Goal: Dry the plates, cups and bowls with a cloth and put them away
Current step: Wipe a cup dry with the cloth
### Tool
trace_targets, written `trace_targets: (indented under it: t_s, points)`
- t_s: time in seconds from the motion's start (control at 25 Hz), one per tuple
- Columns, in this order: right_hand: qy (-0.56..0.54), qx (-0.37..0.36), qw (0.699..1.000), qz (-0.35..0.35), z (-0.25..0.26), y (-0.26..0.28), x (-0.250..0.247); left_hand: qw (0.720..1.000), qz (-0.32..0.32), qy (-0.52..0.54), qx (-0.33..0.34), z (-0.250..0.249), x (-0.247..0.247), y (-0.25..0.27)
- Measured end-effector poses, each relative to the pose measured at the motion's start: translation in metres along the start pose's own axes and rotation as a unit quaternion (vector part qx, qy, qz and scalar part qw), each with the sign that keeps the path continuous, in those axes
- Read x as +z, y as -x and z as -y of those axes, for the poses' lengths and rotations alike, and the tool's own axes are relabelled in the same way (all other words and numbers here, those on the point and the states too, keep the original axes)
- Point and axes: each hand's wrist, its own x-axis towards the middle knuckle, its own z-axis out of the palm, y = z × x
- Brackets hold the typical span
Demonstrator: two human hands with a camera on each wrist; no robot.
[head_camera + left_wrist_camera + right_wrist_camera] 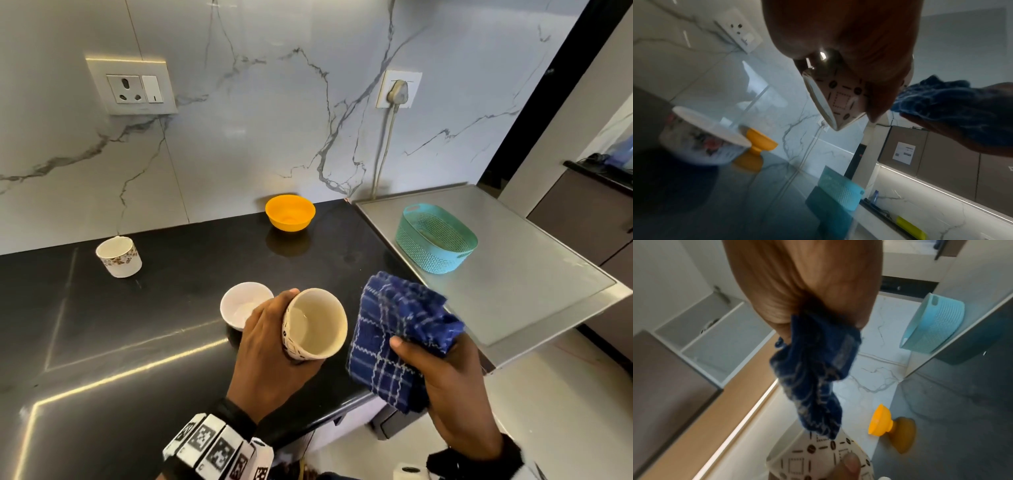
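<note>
left hand (270,346) curled, gripping | right hand (445,383) curled, pinching | hands raised, apart

A black countertop (137,329) runs below a white marble-patterned wall (257,130). On the wall sit a socket with a switch (132,87) and a plug (396,90) whose cord (383,150) hangs down behind a grey raised surface (513,274).

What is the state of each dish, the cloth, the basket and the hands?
Patterned cup: tilted, held by left hand.
Blue cloth: bunched, gripped by right hand.
White bowl: upright, on counter.
Orange bowl: upright, empty.
Floral cup: upright.
Basket: upright.
</note>
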Motion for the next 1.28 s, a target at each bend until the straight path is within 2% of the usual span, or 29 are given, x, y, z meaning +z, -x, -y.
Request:
trace_targets:
  t_s: [0.08,0.16,0.2,0.28,0.32,0.4,0.48,0.56,0.8,0.88,1.04,1.16,1.28]
  points:
    - [0.108,-0.044,0.992,0.045,-0.012,-0.001,-0.004,0.998,0.049,0.017,-0.023,0.016,0.011,0.01]
    - [0.237,-0.11,0.959,0.107,-0.024,-0.004,-0.012,0.996,0.083,0.003,-0.037,0.029,0.02,0.019]
    - [0.316,-0.158,0.926,0.135,-0.03,-0.006,-0.016,0.994,0.098,-0.005,-0.04,0.034,0.023,0.023]
    - [0.503,-0.231,0.808,0.203,-0.043,-0.009,-0.02,0.991,0.127,-0.011,-0.036,0.038,0.031,0.027]
    - [0.554,-0.248,0.762,0.225,-0.049,-0.009,-0.018,0.99,0.139,-0.011,-0.034,0.039,0.034,0.028]
    - [0.593,-0.26,0.722,0.242,-0.059,-0.008,-0.008,0.988,0.148,-0.012,-0.036,0.039,0.039,0.03]
    - [0.609,-0.26,0.71,0.24,-0.066,-0.008,0.005,0.987,0.157,-0.014,-0.037,0.038,0.041,0.029]
    - [0.624,-0.231,0.708,0.236,-0.074,-0.008,0.014,0.985,0.172,-0.011,-0.029,0.039,0.041,0.03]
    - [0.607,-0.067,0.752,0.248,-0.075,-0.011,0.026,0.977,0.211,-0.012,-0.018,0.051,0.047,0.035]
    - [0.602,-0.039,0.757,0.25,-0.068,-0.013,0.025,0.973,0.231,-0.01,-0.02,0.053,0.047,0.032]
    - [0.63,-0.014,0.711,0.31,-0.064,-0.015,0.019,0.966,0.255,0.005,-0.036,0.054,0.044,0.029]
    - [0.613,-0.001,0.696,0.374,-0.069,-0.014,0.012,0.966,0.259,-0.006,-0.016,0.051,0.042,0.027]
    - [0.613,-0.007,0.68,0.402,-0.064,-0.017,0.012,0.957,0.289,-0.033,0.007,0.047,0.04,0.02]
